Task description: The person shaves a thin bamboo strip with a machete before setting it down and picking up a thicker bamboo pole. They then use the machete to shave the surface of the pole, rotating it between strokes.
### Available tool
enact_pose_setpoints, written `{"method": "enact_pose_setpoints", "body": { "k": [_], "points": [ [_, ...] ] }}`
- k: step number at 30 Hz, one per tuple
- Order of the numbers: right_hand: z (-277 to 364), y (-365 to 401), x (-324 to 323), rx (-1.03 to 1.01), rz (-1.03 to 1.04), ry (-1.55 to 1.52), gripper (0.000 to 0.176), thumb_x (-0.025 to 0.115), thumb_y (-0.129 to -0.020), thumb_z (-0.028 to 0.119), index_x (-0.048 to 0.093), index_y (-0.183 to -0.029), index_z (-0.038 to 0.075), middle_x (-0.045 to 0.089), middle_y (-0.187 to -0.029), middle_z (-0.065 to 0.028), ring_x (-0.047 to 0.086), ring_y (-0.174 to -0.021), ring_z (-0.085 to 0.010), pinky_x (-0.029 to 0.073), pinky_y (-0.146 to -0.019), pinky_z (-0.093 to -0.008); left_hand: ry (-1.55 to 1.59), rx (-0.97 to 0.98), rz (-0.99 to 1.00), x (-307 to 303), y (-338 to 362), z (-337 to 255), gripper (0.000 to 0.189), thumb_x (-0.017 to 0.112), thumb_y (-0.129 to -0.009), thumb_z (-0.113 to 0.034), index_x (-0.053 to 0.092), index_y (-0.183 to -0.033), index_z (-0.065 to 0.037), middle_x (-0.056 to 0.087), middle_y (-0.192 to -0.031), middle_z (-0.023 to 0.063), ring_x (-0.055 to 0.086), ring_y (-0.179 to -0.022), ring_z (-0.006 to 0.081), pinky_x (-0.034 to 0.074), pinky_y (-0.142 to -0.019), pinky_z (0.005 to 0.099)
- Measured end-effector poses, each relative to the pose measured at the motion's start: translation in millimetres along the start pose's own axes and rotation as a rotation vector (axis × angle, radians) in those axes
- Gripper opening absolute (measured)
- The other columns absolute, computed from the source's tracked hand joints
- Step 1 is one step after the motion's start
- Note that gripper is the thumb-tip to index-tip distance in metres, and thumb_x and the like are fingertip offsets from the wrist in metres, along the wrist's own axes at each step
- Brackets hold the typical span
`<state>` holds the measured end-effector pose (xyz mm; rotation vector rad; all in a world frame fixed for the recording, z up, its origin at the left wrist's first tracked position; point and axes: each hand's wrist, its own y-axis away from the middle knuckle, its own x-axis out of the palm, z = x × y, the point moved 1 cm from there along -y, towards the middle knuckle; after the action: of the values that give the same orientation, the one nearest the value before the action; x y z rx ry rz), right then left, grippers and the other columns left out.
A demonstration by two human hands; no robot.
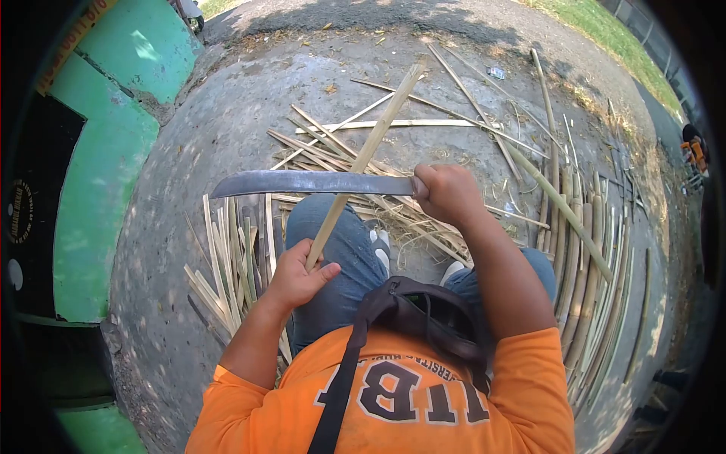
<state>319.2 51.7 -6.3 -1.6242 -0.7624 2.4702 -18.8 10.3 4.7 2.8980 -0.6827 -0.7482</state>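
Note:
My right hand (446,194) is closed round the handle of a large machete. The blade of the machete (310,182) points left and lies across a bamboo strip (376,132), on its upper side as seen from above. My left hand (299,276) grips the near end of that strip, thumb out to the right. The strip slants up and away to the right, over my left knee. Beyond my knees, a pile of split bamboo strips (431,219) lies on the ground with thin shavings.
More split strips (227,257) stand at my left. Long bamboo poles (578,272) lie at the right, with one green pole (560,200) slanting across. A green wall (106,159) is at the far left. A black bag (423,310) rests on my lap.

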Motion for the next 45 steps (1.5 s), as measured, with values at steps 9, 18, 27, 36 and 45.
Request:
{"method": "enact_pose_setpoints", "body": {
  "k": [9, 18, 27, 36, 45],
  "points": [
    [1, 4, 7, 0.008, 0.035, 0.020, 0.012, 0.068, -0.083, 0.023, 0.063, -0.085, 0.012, 0.068, -0.072, -0.0130, 0.069, -0.067, -0.0367, 0.055, -0.062, -0.0492, 0.037, -0.005, -0.058, 9, -7, 7, 0.045, 0.090, -0.083, -0.034, 0.055, -0.088, -0.008, 0.044, -0.070, -0.0054, 0.039, -0.064, 0.0058, 0.037, -0.056, 0.0250],
    [-9, 0, 12, 0.074, 0.052, 0.038, 0.011, 0.066, -0.085, 0.022, 0.063, -0.087, 0.012, 0.068, -0.075, -0.0148, 0.068, -0.071, -0.0388, 0.054, -0.065, -0.0503, -0.042, -0.045, -0.088, 9, -5, 2, 0.035, 0.085, -0.082, -0.019, 0.052, -0.084, -0.008, 0.048, -0.067, -0.0030, 0.043, -0.062, 0.0076, 0.038, -0.056, 0.0276],
    [2, 3, 13, 0.055, 0.135, -0.043, 0.013, 0.065, -0.087, 0.025, 0.063, -0.087, 0.012, 0.067, -0.074, -0.0168, 0.068, -0.074, -0.0395, 0.053, -0.066, -0.0523, -0.084, -0.057, -0.103, 10, -10, 9, 0.031, 0.083, -0.080, -0.017, 0.053, -0.083, -0.006, 0.053, -0.067, 0.0013, 0.048, -0.061, 0.0110, 0.042, -0.057, 0.0305],
    [-21, -1, 12, 0.171, 0.057, -0.018, 0.013, 0.062, -0.088, 0.023, 0.064, -0.086, 0.010, 0.067, -0.074, -0.0183, 0.067, -0.073, -0.0413, 0.054, -0.067, -0.0534, -0.068, -0.032, -0.055, 8, -8, 15, 0.018, 0.070, -0.080, -0.010, 0.054, -0.086, -0.004, 0.055, -0.070, 0.0039, 0.051, -0.064, 0.0128, 0.045, -0.061, 0.0322],
    [-6, -1, 10, 0.109, 0.171, -0.058, 0.012, 0.063, -0.086, 0.022, 0.065, -0.087, 0.010, 0.067, -0.075, -0.0194, 0.067, -0.075, -0.0425, 0.054, -0.070, -0.0543, -0.126, -0.040, -0.093, 11, -7, 7, 0.017, 0.069, -0.081, -0.012, 0.055, -0.086, -0.003, 0.057, -0.069, 0.0067, 0.055, -0.063, 0.0163, 0.047, -0.061, 0.0337]
  ]
}}
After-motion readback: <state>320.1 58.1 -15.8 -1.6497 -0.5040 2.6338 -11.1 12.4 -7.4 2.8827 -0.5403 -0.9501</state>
